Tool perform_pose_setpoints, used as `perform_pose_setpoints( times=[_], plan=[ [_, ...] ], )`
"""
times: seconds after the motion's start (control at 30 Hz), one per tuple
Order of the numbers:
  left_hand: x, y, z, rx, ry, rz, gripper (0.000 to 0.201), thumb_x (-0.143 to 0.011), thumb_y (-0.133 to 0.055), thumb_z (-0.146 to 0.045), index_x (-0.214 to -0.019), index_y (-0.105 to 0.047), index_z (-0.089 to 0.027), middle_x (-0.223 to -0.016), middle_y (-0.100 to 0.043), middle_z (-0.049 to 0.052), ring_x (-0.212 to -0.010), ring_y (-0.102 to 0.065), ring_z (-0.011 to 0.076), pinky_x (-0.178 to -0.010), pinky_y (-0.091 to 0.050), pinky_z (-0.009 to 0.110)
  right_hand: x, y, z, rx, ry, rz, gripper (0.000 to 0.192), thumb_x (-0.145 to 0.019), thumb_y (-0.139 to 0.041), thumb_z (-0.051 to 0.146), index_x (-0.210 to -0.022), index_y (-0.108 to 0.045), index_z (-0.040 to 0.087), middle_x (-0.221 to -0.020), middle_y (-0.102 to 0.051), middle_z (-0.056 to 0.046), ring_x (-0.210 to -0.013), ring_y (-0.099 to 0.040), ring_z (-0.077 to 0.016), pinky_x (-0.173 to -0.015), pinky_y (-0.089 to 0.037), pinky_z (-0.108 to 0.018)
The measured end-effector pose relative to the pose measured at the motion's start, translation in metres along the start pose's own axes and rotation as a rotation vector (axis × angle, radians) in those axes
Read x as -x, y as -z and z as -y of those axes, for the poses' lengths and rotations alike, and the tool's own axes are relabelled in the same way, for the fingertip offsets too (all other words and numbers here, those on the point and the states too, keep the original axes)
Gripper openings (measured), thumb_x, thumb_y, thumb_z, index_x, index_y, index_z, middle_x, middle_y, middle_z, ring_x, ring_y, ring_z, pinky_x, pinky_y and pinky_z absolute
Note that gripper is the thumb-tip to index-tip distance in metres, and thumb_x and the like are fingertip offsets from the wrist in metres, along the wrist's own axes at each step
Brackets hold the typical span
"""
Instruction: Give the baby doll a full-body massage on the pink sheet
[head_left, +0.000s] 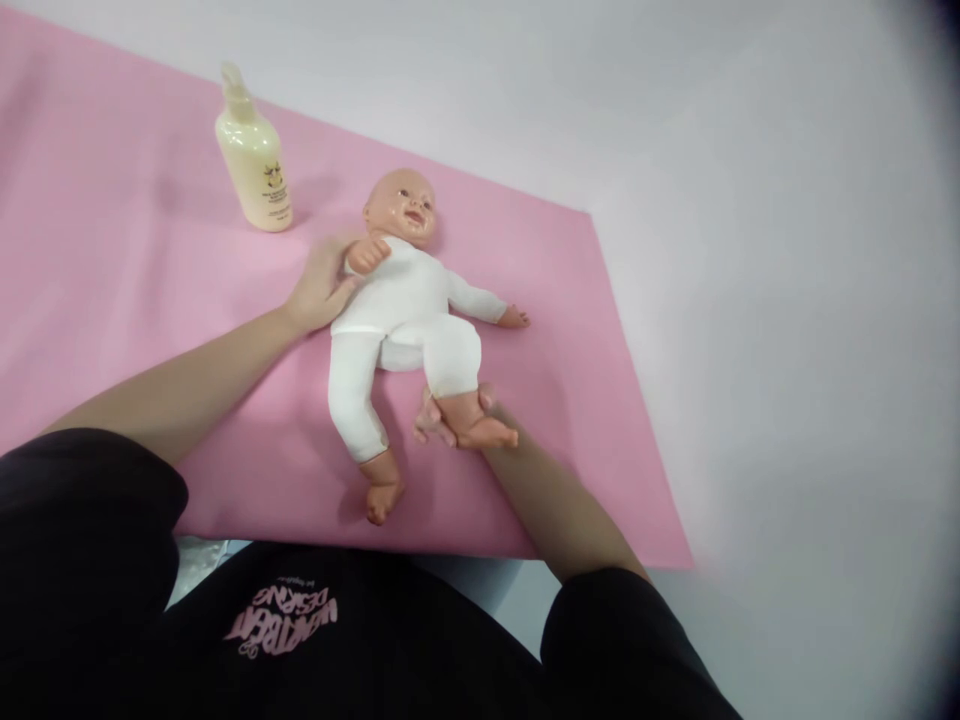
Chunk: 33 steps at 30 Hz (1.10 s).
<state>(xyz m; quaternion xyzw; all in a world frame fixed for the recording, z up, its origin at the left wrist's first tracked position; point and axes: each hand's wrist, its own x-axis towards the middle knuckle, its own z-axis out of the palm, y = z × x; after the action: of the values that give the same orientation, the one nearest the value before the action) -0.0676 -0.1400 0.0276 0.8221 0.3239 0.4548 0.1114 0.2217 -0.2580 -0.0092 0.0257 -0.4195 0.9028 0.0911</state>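
A pump bottle (259, 180) stands on the pink mat (97, 270) at 11 o'clock from the left hand (322, 288); its thumb touches the doll (409, 285), but whether its half-hidden fingers grip, I cannot tell. The doll lies on its back, torso at that hand's 3 o'clock and 11 o'clock from the right hand (435, 420), curled around an ankle.

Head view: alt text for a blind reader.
A baby doll in white lies on its back on a pink surface; a person's right grip holds its ankle, left grip against its torso. A pump bottle stands at upper left.
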Motion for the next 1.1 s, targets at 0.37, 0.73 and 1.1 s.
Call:
perform_pose_setpoints(
  times=[0.37,0.73,1.1],
  plan=[
    [-0.005,0.004,-0.017,-0.138,-0.107,0.157,0.05,-0.095,-0.062,-0.053,-0.135,-0.064,-0.023,-0.137,-0.07,0.015,-0.134,-0.059,0.0364,-0.118,-0.04,0.06,-0.017,-0.033,0.031,-0.143,0.387,-0.717,0.054,-0.097,-0.039,0.063,-0.093,-0.069,0.019,-0.058,-0.041,0.005,-0.055,-0.036,-0.0143,-0.055,-0.038,-0.026],
    [-0.005,0.003,-0.014,-0.133,-0.259,0.228,0.047,-0.098,-0.06,-0.041,-0.143,-0.063,-0.027,-0.144,-0.068,0.014,-0.141,-0.054,0.0381,-0.118,-0.039,0.064,-0.022,-0.038,0.036,-0.17,0.348,-0.885,0.06,-0.106,-0.027,0.056,-0.094,-0.07,0.016,-0.059,-0.046,0.003,-0.052,-0.032,-0.0126,-0.047,-0.029,-0.022],
    [-0.005,0.003,-0.017,-0.098,-0.204,0.233,0.045,-0.096,-0.061,-0.049,-0.135,-0.065,-0.027,-0.14,-0.069,0.014,-0.14,-0.054,0.04,-0.119,-0.037,0.068,-0.024,-0.038,0.037,-0.135,0.331,-0.922,0.058,-0.107,-0.028,0.052,-0.094,-0.071,0.015,-0.06,-0.048,0.002,-0.052,-0.033,-0.0123,-0.046,-0.029,-0.022]
  ],
)
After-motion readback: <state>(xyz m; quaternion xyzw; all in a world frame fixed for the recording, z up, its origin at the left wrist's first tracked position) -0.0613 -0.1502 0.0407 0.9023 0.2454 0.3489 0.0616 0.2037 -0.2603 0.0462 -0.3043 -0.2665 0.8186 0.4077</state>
